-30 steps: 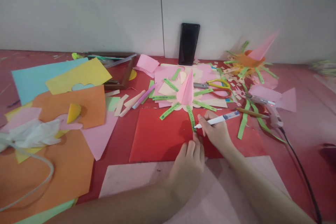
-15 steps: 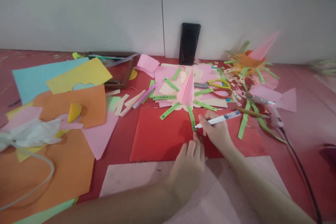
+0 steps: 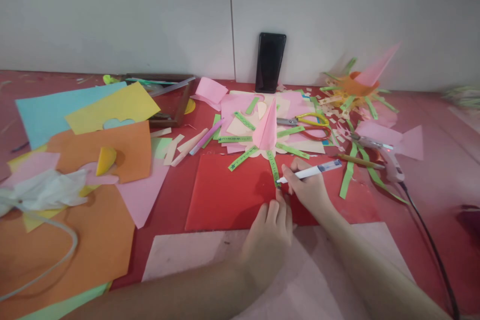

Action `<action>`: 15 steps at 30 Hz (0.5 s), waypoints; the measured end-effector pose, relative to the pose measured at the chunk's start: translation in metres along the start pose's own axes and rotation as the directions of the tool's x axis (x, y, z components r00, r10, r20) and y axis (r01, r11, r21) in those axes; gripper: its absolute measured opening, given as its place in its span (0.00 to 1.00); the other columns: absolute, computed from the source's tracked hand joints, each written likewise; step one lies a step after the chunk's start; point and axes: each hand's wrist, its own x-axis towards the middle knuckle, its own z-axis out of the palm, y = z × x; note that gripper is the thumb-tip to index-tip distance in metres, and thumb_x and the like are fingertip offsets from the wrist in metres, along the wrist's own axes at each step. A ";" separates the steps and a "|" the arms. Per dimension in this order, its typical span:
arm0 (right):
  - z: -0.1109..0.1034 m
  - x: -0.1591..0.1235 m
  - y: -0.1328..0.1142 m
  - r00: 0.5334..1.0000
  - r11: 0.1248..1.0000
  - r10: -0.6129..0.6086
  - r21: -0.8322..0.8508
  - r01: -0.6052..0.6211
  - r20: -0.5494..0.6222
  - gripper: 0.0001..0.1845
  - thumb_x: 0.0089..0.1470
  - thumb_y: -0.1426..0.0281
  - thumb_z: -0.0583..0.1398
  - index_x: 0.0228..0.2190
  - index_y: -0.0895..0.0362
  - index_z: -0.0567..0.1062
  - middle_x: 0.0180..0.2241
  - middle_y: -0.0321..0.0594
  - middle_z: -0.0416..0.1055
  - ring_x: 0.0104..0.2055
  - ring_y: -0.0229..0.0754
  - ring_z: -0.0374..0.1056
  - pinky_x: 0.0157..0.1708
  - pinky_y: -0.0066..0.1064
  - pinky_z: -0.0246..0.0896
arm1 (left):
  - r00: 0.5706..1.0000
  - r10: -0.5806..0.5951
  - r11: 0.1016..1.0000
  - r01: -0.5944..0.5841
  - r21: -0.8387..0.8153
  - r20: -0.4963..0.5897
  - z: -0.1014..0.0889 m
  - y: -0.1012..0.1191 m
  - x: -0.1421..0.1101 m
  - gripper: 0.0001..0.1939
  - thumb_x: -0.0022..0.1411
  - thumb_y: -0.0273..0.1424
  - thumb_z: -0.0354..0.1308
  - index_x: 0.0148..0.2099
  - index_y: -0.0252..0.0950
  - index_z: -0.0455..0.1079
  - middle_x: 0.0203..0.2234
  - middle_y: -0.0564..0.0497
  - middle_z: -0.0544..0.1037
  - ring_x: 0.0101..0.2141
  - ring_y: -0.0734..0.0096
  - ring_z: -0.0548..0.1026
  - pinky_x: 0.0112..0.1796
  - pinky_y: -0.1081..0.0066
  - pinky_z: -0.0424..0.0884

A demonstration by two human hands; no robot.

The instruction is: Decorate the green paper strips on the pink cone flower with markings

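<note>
My right hand (image 3: 309, 185) is closed around a white marker pen (image 3: 309, 171), its tip touching the lower end of a green paper strip (image 3: 273, 162). Dark marks and a star run along this strip. My left hand (image 3: 272, 220) lies on the red board (image 3: 225, 190), fingers extended, one fingertip at the strip's near end. Green strips spread out like rays from a scalloped cream paper base, where a pink paper cone (image 3: 265, 127) stands. The strips on the left bear dark marks too; those on the right look plain.
Behind are yellow- and red-handled scissors (image 3: 313, 120) and a phone (image 3: 270, 62) leaning on the wall. To the right lie a glue gun (image 3: 392, 157) with its cord, a pencil (image 3: 362, 161) and a similar orange paper piece (image 3: 354, 85). Coloured sheets (image 3: 101, 150) cover the left, near a tray (image 3: 180, 105).
The marker and my right hand have shifted very slightly left along the strip's end. My left hand stays in place.
</note>
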 end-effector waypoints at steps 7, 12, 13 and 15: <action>0.000 0.001 0.000 1.000 1.000 -0.004 0.013 0.004 -0.005 0.19 0.52 0.65 0.55 0.16 0.54 0.54 0.09 0.26 0.53 0.13 0.31 0.53 0.17 0.24 0.50 | 1.000 0.002 1.000 -0.002 -0.004 -0.007 0.002 0.000 -0.001 0.20 0.64 0.32 0.44 0.52 0.25 0.64 0.46 0.38 0.70 0.36 0.65 0.66 0.35 0.68 0.64; 0.001 0.001 0.001 0.999 1.000 -0.013 -0.028 0.012 -0.030 0.19 0.50 0.66 0.55 0.15 0.54 0.53 0.09 0.26 0.53 0.13 0.31 0.52 0.16 0.25 0.47 | 1.000 -0.012 1.000 0.012 -0.018 -0.002 0.001 0.000 0.000 0.20 0.64 0.31 0.43 0.53 0.25 0.63 0.46 0.37 0.70 0.36 0.65 0.66 0.34 0.68 0.63; 0.001 0.002 0.001 0.999 1.000 -0.013 -0.026 0.012 -0.044 0.19 0.50 0.66 0.55 0.15 0.54 0.53 0.09 0.26 0.52 0.13 0.31 0.51 0.16 0.25 0.48 | 1.000 -0.015 1.000 0.015 -0.017 -0.004 0.001 0.000 0.000 0.20 0.64 0.31 0.42 0.53 0.24 0.63 0.46 0.37 0.70 0.36 0.65 0.66 0.34 0.68 0.63; 0.000 0.002 0.001 0.998 1.000 -0.011 -0.018 0.010 -0.069 0.18 0.51 0.67 0.54 0.15 0.54 0.54 0.09 0.26 0.52 0.13 0.32 0.52 0.16 0.25 0.49 | 1.000 -0.015 1.000 0.015 -0.013 -0.005 0.001 0.001 0.000 0.20 0.64 0.31 0.42 0.53 0.25 0.63 0.46 0.37 0.70 0.37 0.65 0.66 0.34 0.68 0.63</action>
